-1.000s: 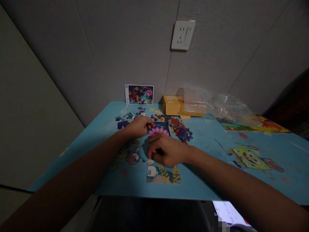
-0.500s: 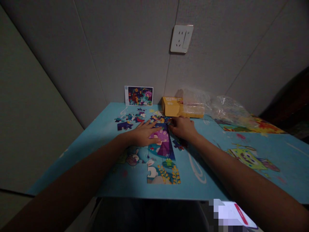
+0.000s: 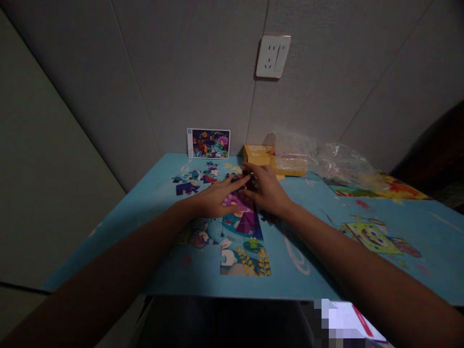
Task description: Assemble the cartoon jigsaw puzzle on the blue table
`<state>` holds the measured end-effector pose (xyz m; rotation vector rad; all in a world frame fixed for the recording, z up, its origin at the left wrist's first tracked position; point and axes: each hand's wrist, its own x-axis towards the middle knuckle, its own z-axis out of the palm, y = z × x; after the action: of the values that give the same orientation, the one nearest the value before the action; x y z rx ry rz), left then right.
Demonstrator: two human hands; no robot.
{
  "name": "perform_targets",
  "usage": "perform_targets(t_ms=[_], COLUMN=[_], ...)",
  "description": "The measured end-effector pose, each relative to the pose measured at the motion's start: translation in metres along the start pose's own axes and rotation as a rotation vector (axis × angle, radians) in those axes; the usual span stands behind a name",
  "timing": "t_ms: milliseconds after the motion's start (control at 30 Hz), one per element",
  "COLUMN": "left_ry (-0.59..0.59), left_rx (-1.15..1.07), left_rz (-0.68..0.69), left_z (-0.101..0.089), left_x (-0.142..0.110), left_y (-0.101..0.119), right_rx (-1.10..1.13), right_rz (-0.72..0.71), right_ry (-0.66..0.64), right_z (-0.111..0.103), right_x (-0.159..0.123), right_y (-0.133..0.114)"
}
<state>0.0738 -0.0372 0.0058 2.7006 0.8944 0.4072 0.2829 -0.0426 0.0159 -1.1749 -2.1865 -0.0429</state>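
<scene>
Fingers of the left hand (image 3: 213, 199) are spreading, gripping nothing visible, over the upper part of the assembled puzzle section (image 3: 245, 222). Right hand (image 3: 268, 191) is arching in from the right, fingers partly bent, thumb and fingertips apart, near the section's top edge; can't tell if it's pinching a piece. Left index fingertip is reaching right up to the right hand's fingers; contact unclear. Puzzle section is lying flat on the blue table (image 3: 145, 241), running toward the near edge. Loose pieces (image 3: 197, 177) are sitting beyond the left hand. Picture card (image 3: 210, 144) is standing against the wall (image 3: 203, 72). Yellow box (image 3: 256, 155) is sitting right of it, clear plastic (image 3: 340, 163) partly covering it.
</scene>
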Motion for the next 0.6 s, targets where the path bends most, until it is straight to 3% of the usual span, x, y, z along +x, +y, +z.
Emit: perform_targets(t_ms=[167,267,400,500,600], left_ry=[0.091,0.071,0.045,0.023,0.003], left_rx=[0.043,0.060,0.100,0.124,0.128], left_rz=[-0.006,-0.046,-0.175,-0.233,-0.248], left_z=[-0.002,-0.005,-0.008,-0.009,-0.009], left_x=[0.001,0.001,0.003,0.004,0.004], left_y=[0.001,0.002,0.002,0.003,0.004], right_rx=[0.045,-0.083,-0.278,-0.310,-0.314], right_rz=[-0.054,0.109,0.391,0.461,0.451], right_ry=[-0.001,0.002,-0.170,-0.285,-0.293], right_z=[0.001,0.002,0.004,0.003,0.001], right_x=[-0.001,-0.001,-0.002,-0.001,0.002], right_y=[-0.009,-0.005,0.005,0.009,0.010])
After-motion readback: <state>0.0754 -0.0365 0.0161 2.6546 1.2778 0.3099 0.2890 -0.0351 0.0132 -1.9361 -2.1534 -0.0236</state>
